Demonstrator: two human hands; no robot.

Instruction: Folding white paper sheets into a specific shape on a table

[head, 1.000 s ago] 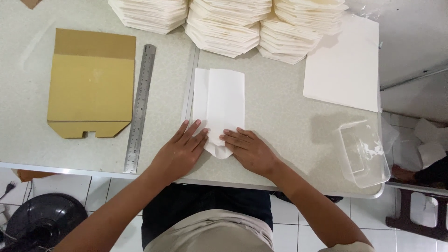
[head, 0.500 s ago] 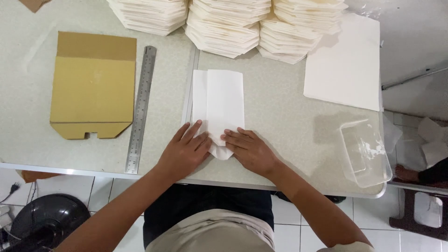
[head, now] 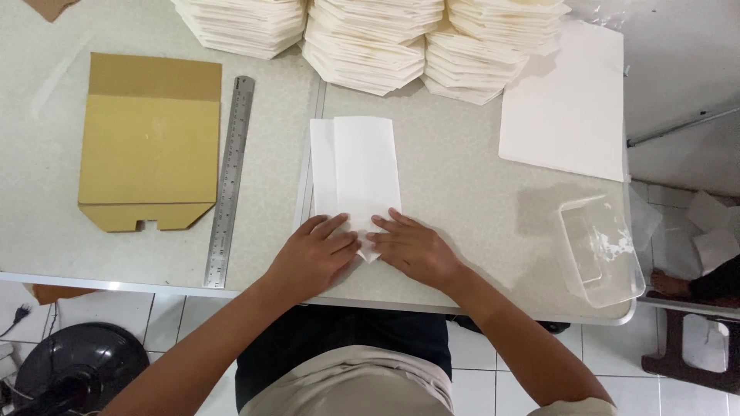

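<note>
Both hands lay flat on the near end of a folded white paper sheet (head: 356, 173) that rested on the pale table (head: 462, 200), about at the centre of the view. The left hand (head: 312, 258) pressed down with its fingers spread over the paper's lower left corner, and the right hand (head: 412, 248) did the same on the lower right, fingertips pointing toward 10 o'clock. The two hands almost touched over the folded bottom tip; neither pinched anything.

At 3 o'clock from the hands, near the table's edge, sat a clear plastic container (head: 601, 250); only some pale smears showed inside it, and I could not tell what they were. At 12 o'clock stood stacks of folded paper (head: 370, 38), with a flat white sheet pile (head: 566, 115) at 2 o'clock. A metal ruler (head: 229, 181) lay at 10 o'clock, just beside a brown cardboard template (head: 150, 142).
</note>
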